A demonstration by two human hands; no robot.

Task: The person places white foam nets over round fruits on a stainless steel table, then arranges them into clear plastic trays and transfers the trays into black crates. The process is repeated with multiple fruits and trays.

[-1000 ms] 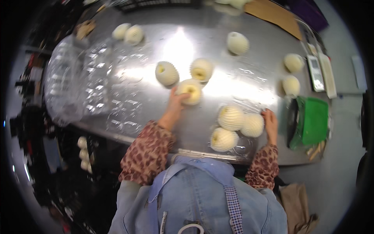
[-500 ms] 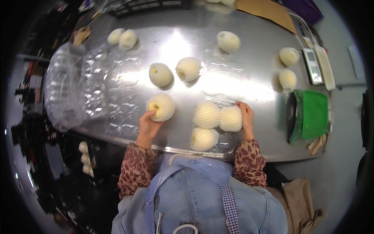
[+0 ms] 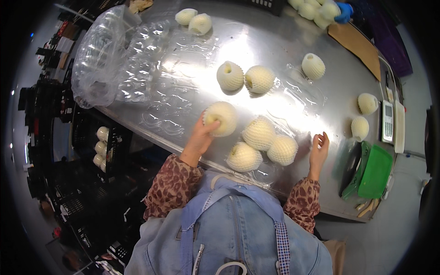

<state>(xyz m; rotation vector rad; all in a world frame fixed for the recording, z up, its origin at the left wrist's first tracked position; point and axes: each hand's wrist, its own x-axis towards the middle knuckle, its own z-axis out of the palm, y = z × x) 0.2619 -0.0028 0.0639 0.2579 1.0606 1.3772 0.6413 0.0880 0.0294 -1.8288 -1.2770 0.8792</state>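
Observation:
My left hand [image 3: 201,135] grips a round fruit in a cream foam net [image 3: 223,118], thumb at the opening of the net. To its right, a clear plastic tray [image 3: 263,175] lies at the table's near edge. Three foam-netted fruits sit in it: one at the back [image 3: 259,133], one at the front left [image 3: 244,157] and one at the right [image 3: 282,150]. One round hollow of the tray shows bare at the front. My right hand [image 3: 319,149] hovers right of the tray, touching nothing, its fingers apart.
More netted fruits [image 3: 230,76] stand on the metal table [image 3: 275,41]. Clear trays [image 3: 162,114] and a plastic bag [image 3: 98,59] lie left. On the right are a green container [image 3: 376,172] and a scale [image 3: 387,121]. Another person's blue-gloved hand [image 3: 343,13] touches fruits at the far right.
My right hand has let go of the tray's right side and moved away rightward. My left hand still holds its fruit. The view has turned, and a gloved hand has appeared at the far right.

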